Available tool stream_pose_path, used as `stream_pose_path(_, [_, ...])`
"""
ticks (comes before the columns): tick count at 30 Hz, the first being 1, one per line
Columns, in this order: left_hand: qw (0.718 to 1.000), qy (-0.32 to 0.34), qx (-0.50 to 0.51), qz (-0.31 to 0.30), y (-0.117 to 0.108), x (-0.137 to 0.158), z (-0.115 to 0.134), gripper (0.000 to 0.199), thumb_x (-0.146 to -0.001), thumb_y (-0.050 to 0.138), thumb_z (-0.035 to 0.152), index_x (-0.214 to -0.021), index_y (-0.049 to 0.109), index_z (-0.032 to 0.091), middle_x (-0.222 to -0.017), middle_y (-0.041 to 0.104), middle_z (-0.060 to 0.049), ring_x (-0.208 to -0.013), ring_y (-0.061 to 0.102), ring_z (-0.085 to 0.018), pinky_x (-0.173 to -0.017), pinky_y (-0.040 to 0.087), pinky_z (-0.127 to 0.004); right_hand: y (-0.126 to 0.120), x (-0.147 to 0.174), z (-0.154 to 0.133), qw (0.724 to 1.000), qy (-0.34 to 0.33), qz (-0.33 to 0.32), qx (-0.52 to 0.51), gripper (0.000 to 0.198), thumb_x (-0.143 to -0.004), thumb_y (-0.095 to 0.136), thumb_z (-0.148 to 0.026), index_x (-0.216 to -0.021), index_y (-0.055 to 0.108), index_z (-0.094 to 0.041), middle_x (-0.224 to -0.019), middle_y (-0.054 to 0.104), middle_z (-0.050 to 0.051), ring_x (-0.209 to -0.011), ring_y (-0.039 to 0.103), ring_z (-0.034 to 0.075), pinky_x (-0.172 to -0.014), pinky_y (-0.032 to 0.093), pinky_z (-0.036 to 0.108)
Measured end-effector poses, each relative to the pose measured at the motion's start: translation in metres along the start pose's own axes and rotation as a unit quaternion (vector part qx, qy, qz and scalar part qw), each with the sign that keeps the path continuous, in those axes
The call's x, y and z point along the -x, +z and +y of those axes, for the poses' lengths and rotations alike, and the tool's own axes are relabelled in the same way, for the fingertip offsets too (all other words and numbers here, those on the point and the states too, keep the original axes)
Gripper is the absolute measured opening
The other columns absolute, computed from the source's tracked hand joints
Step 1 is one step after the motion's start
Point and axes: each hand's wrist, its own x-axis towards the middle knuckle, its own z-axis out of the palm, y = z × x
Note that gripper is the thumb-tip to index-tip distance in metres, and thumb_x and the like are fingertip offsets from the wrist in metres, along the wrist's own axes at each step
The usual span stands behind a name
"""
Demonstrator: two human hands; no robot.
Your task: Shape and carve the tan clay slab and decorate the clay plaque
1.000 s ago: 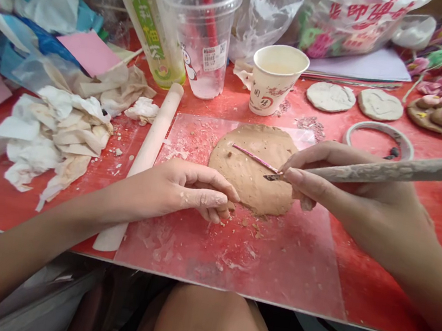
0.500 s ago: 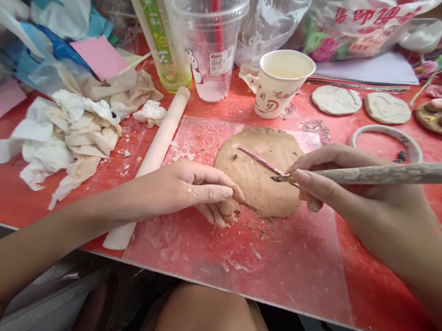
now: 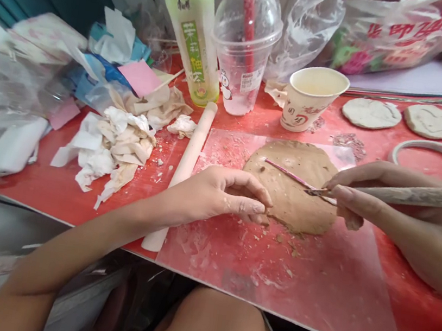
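Observation:
My right hand [image 3: 365, 194] grips a clay-smeared modelling tool [image 3: 418, 194] with a long thick handle. Its narrow dark tip points left over a flat round slab of brown clay [image 3: 289, 208]. Across the slab lies a thin pink stick [image 3: 286, 171], whose right end runs close to my right fingers. My left hand [image 3: 225, 196] is at the slab's lower left edge, thumb and fingers curled together; whatever is between the fingertips is hidden. Beneath the slab is a clear plastic sheet [image 3: 310, 288] with clay crumbs on it.
A pale rolling pin [image 3: 192, 153] lies left of the sheet, beside crumpled tissues [image 3: 121, 143]. Behind stand a green bottle [image 3: 192, 46], a lidded plastic cup [image 3: 243, 53] and a paper cup [image 3: 307, 103]. At right are two pale clay discs [image 3: 372, 114] and a tape roll [image 3: 402, 149].
The view has swung left, so things sit further right in the picture. My left hand has turned slightly, with its lower fingers now more hidden. My right hand keeps the tool over the slab.

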Motion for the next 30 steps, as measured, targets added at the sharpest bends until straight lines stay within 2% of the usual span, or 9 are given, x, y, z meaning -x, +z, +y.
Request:
stream_pose_path(4, [1.0,0.002,0.021,0.002,0.0,0.0,0.0,0.006,-0.077,0.063,0.008,-0.08,0.059,0.012,-0.073,0.064,0.003,-0.066,0.062,-0.004,-0.063,0.049,-0.012,-0.001,-0.004,0.009,1.0,0.009,0.001,-0.009,0.015,-0.076,0.065,-0.039,-0.083,0.066,-0.025,-0.068,0.061,0.002,-0.056,0.055,0.012,-0.045,0.042,0.023])
stream_pose_path(7, [1.0,0.012,0.013,0.013,0.0,0.0,-0.001,0.009,-0.076,0.063,0.007,-0.082,0.06,0.013,-0.07,0.063,0.004,-0.062,0.059,-0.002,-0.059,0.047,-0.011,-0.001,-0.005,0.009,1.0,0.016,-0.008,-0.006,0.017,-0.077,0.064,-0.04,-0.082,0.066,-0.024,-0.07,0.061,0.003,-0.058,0.056,0.013,-0.048,0.043,0.025])
stream_pose_path(14, [0.997,0.032,0.075,-0.017,-0.003,-0.001,-0.006,0.008,-0.08,0.063,0.017,-0.087,0.064,0.013,-0.08,0.066,0.002,-0.072,0.065,-0.006,-0.068,0.051,-0.014,0.004,-0.002,-0.005,0.999,0.037,-0.015,-0.001,0.018,-0.081,0.059,-0.041,-0.083,0.064,-0.023,-0.074,0.06,0.001,-0.064,0.054,0.011,-0.055,0.042,0.025])
stream_pose_path(17, [0.992,0.028,0.12,-0.008,-0.004,-0.001,-0.008,0.019,-0.086,0.056,0.028,-0.09,0.064,0.011,-0.083,0.068,-0.004,-0.077,0.067,-0.012,-0.075,0.053,-0.022,0.005,-0.002,-0.006,0.999,0.044,-0.02,-0.007,0.017,-0.081,0.06,-0.039,-0.083,0.064,-0.023,-0.077,0.06,0.001,-0.066,0.055,0.011,-0.056,0.043,0.022])
stream_pose_path(20, [0.985,0.014,0.171,0.007,-0.004,-0.002,-0.009,0.029,-0.09,0.048,0.032,-0.096,0.063,0.008,-0.09,0.069,-0.011,-0.085,0.068,-0.018,-0.082,0.052,-0.03,0.005,0.0,-0.004,0.999,0.017,-0.015,-0.028,0.015,-0.081,0.061,-0.037,-0.084,0.064,-0.023,-0.072,0.059,-0.001,-0.062,0.055,0.009,-0.052,0.044,0.019])
stream_pose_path(25, [0.967,0.014,0.255,-0.006,-0.004,-0.003,-0.01,0.032,-0.092,0.043,0.031,-0.103,0.061,0.008,-0.101,0.068,-0.014,-0.095,0.065,-0.023,-0.088,0.051,-0.038,0.008,0.002,-0.014,0.994,-0.021,0.028,-0.104,0.009,-0.081,0.062,-0.032,-0.084,0.063,-0.024,-0.066,0.059,-0.004,-0.053,0.054,0.006,-0.046,0.044,0.016])
stream_pose_path(30, [0.958,0.042,0.285,-0.001,-0.004,-0.002,-0.01,0.033,-0.09,0.045,0.031,-0.112,0.056,0.008,-0.109,0.065,-0.017,-0.106,0.061,-0.026,-0.096,0.045,-0.042,0.016,-0.009,-0.036,0.997,-0.05,0.022,-0.053,0.013,-0.074,0.069,-0.032,-0.081,0.062,-0.024,-0.069,0.063,-0.004,-0.057,0.059,0.008,-0.046,0.047,0.016])
